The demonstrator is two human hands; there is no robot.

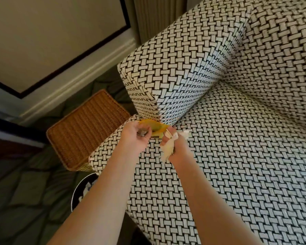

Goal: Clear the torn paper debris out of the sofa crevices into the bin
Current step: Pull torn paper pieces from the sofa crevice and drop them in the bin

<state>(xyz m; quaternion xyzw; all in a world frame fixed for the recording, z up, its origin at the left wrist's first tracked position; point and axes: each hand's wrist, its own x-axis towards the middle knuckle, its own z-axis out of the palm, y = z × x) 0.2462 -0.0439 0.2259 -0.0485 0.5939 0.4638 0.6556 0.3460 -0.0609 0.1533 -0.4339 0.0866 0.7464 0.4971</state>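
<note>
The sofa [237,156] is covered in a black-and-white woven pattern. At the front end of the crevice between armrest and seat cushion sticks out a yellow piece [155,127]. My left hand [137,134] is curled just left of it, with a small dark object in the fingers; whether it grips the yellow piece I cannot tell. My right hand [173,144] is closed on a bunch of white torn paper [167,149], with one scrap [185,134] poking out to the right. A dark round bin [78,193] with white scraps inside stands on the floor, partly hidden behind my left forearm.
A wicker basket [85,129] stands on the floor beside the armrest [175,64], just beyond the bin. The floor has dark patterned carpet [25,200]. A wall with white skirting [69,89] runs behind the basket.
</note>
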